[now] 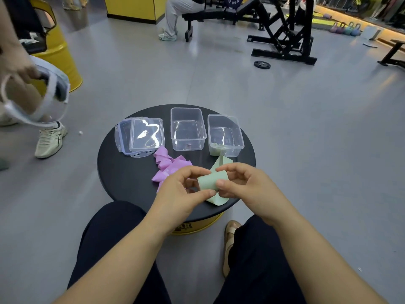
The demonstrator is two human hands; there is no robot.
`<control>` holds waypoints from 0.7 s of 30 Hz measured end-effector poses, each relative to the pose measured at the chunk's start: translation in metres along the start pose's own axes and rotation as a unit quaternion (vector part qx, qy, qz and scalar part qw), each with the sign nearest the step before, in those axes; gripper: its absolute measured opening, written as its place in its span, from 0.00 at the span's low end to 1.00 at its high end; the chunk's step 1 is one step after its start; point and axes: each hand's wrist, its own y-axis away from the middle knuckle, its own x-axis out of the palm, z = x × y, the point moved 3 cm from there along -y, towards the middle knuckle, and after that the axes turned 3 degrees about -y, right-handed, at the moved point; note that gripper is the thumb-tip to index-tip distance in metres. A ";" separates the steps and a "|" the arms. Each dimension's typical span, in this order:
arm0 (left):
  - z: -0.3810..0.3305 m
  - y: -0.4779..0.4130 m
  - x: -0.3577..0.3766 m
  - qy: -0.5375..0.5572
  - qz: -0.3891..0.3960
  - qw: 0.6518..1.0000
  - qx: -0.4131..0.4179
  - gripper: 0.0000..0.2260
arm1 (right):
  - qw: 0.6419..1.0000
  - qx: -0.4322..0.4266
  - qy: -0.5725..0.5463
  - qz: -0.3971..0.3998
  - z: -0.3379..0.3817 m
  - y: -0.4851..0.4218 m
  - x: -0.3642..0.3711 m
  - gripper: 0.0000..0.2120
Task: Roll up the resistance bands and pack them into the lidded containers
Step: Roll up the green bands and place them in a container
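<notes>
Left hand (182,189) and right hand (243,185) meet over the near side of the round black table (122,176), both pinching a half-rolled green resistance band (211,182). Its roll lies roughly crosswise. The right container (223,116), nearest the right hand, seems to hold something pale green. The middle container (188,110) shows no band, and the purple band (168,167) lies loose just left.
</notes>
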 end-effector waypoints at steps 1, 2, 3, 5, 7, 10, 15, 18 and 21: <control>0.002 -0.002 0.001 -0.004 -0.001 1.000 -0.002 0.14 | 1.000 0.003 0.002 0.004 -0.001 -0.003 -0.001 0.09; 0.005 -0.004 0.002 -0.010 -0.001 1.000 -0.005 0.15 | 1.000 0.007 0.000 0.007 -0.002 -0.005 -0.001 0.09; 0.008 -0.007 0.003 -0.016 0.002 1.000 -0.008 0.15 | 1.000 0.011 -0.003 0.009 -0.004 -0.009 -0.002 0.10; 0.013 -0.015 0.005 -0.040 0.020 0.999 -0.015 0.16 | 1.000 0.019 0.003 0.011 -0.009 -0.016 -0.006 0.11; 0.017 -0.025 0.007 -0.079 0.041 0.996 -0.018 0.17 | 0.999 0.016 0.041 0.005 -0.015 -0.025 -0.010 0.12; 0.022 -0.046 0.008 -0.129 0.058 0.990 -0.030 0.18 | 0.995 0.003 0.103 -0.007 -0.022 -0.044 -0.018 0.15; 0.034 -0.090 0.015 -0.176 0.068 0.982 -0.022 0.12 | 0.997 0.034 0.076 -0.002 -0.040 -0.089 -0.031 0.19; 0.045 -0.121 0.022 -0.169 0.055 0.984 -0.013 0.11 | 0.997 0.052 0.055 0.010 -0.049 -0.124 -0.045 0.18; 0.060 -0.157 0.029 -0.156 0.024 0.987 -0.020 0.12 | 0.996 0.046 0.069 0.021 -0.057 -0.161 -0.061 0.14</control>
